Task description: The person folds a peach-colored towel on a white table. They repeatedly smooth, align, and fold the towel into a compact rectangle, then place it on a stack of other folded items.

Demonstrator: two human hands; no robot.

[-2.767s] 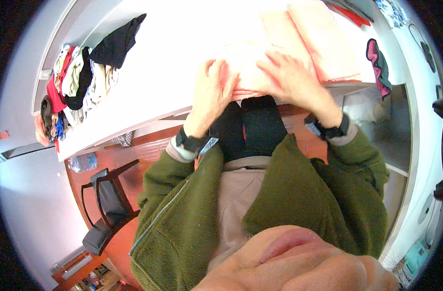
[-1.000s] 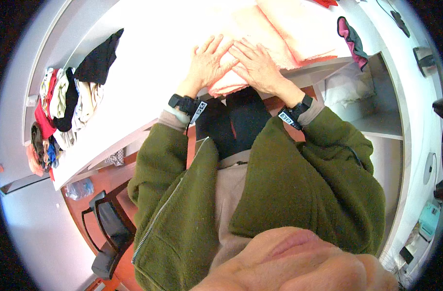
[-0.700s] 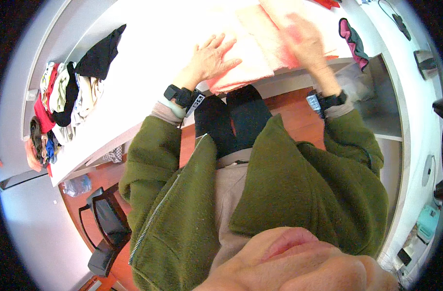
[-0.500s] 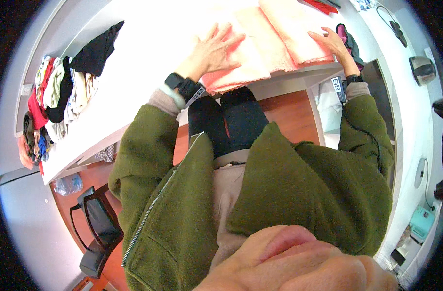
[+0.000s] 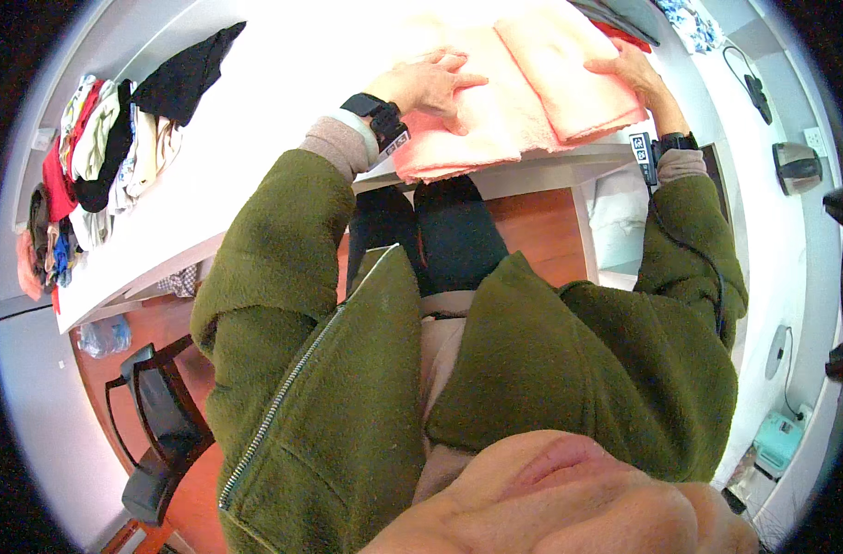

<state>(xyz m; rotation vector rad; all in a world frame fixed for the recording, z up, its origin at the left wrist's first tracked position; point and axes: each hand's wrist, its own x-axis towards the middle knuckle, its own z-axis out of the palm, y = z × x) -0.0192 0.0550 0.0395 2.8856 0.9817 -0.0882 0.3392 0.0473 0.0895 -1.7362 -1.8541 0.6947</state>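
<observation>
A pale pink towel with a fuzzy surface lies on the white table, its near side along the table's front edge. Its right part is folded over in a thicker layer. My left hand rests on the left part, palm down, with the fingers apart. At the right end, my right hand touches the folded layer, its thumb stretched out to the left. The far side of the towel fades into glare.
Piled clothes lie at the table's left end beside a black garment. A black chair stands on the lower left floor. Folded red cloth and a blue-white patterned cloth lie at the far right. A turquoise case sits lower right.
My left hand has slid right across the towel and its fingers now point more to the right. My right hand stays at the right end. The whole view has shifted slightly.
</observation>
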